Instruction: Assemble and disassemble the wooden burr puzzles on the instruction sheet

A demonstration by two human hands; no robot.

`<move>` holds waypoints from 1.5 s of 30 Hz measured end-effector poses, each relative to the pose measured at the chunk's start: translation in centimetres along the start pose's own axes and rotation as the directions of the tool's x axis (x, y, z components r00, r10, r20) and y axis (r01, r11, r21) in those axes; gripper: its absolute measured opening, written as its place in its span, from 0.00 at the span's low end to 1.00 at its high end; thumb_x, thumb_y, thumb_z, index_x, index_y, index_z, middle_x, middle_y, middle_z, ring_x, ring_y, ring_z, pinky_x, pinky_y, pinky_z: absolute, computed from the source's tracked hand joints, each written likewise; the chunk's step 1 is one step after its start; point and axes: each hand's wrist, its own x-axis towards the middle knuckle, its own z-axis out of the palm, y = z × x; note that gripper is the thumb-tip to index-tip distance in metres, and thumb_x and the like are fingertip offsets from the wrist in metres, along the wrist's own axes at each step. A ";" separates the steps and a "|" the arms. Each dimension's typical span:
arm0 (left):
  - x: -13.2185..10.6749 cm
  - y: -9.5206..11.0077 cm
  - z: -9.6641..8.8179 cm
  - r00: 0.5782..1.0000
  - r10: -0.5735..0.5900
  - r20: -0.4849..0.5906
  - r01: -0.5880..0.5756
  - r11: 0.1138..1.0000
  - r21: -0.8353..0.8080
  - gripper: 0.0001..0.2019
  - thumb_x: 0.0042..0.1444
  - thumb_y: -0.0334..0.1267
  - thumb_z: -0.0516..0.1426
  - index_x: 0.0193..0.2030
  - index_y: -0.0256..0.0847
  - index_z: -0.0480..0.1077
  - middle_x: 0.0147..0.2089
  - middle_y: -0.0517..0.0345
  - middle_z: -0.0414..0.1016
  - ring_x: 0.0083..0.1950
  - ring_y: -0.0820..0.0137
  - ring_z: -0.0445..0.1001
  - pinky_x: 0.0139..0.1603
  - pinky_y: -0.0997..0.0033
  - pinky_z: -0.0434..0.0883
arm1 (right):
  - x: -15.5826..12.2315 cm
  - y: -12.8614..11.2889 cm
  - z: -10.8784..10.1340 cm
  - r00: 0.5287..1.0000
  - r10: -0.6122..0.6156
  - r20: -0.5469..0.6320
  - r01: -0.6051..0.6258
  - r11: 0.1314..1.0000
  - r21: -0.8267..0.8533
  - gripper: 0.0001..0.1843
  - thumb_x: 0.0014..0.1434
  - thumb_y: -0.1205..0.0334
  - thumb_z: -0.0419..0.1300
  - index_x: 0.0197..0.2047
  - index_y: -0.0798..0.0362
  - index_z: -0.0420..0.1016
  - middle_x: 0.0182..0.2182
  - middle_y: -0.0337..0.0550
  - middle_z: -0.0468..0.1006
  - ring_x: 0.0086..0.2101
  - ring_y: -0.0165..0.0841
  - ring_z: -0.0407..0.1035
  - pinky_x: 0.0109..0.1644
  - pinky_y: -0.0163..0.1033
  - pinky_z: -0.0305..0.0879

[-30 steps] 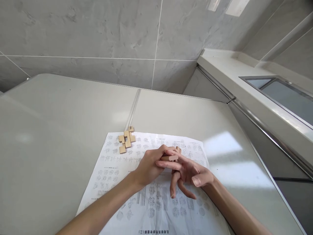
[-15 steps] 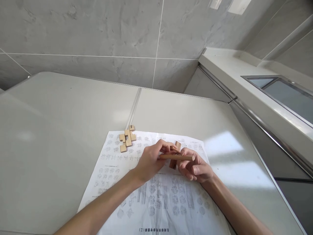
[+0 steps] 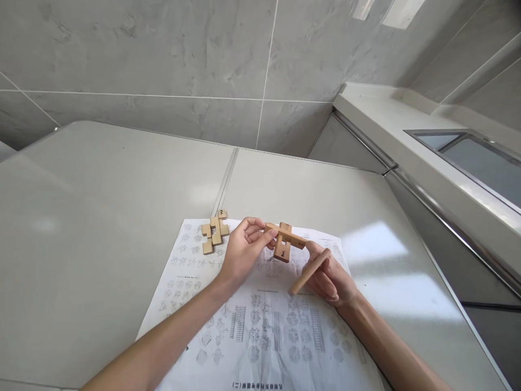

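My left hand (image 3: 243, 250) pinches the left end of some crossed wooden puzzle pieces (image 3: 282, 252), marked with black numbers, one of them a 3. They are held above the printed sheet (image 3: 171, 309). In my right hand (image 3: 331, 279) is a separate wooden puzzle stick (image 3: 306, 277), slanting down to the left, apart from the crossed pieces. A right fingertip is close to the right end of the crossed pieces; whether it touches them I cannot tell. To the left, a cluster of notched wooden pieces (image 3: 216, 231) lies at the sheet's upper left corner.
The sheet shows rows of small diagrams and lies creased on a glossy white table (image 3: 101, 217) with a seam (image 3: 227, 176). Behind stands a grey tiled wall (image 3: 163, 65). A white counter (image 3: 378, 122) with a sink-like opening runs along the right.
The stick has come away from the crossed pieces and tilted downward in my right hand. My left hand has moved slightly up and left with the crossed pieces, which now show their numbers.
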 end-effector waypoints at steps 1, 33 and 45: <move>0.2 0.0 -0.1 1.000 -0.014 -0.014 0.013 0.999 -0.049 0.19 0.57 0.43 0.74 0.42 0.42 0.68 0.39 0.59 0.82 0.38 0.70 0.81 0.44 0.69 0.78 | 0.0 -0.1 0.1 1.000 -0.012 -0.019 0.012 1.000 0.005 0.27 0.66 0.37 0.70 0.33 0.45 0.62 0.08 0.21 0.59 0.07 0.23 0.41 0.13 0.29 0.43; 0.2 0.6 -0.5 0.910 -0.265 0.319 0.339 0.919 -0.202 0.13 0.63 0.45 0.70 0.37 0.38 0.78 0.40 0.54 0.78 0.38 0.72 0.74 0.37 0.75 0.70 | 0.6 -0.3 -0.3 0.965 -0.137 -0.226 0.139 0.990 -0.005 0.24 0.67 0.43 0.71 0.31 0.50 0.68 0.24 0.28 0.56 0.19 0.23 0.42 0.22 0.29 0.55; 0.1 0.5 -0.6 0.917 -0.278 0.287 0.336 0.925 -0.177 0.14 0.60 0.46 0.72 0.40 0.37 0.78 0.37 0.55 0.75 0.34 0.74 0.72 0.34 0.75 0.70 | 0.4 -0.4 -0.2 0.969 -0.122 -0.214 0.095 0.987 -0.132 0.22 0.59 0.43 0.78 0.32 0.50 0.76 0.27 0.31 0.63 0.20 0.21 0.43 0.22 0.31 0.48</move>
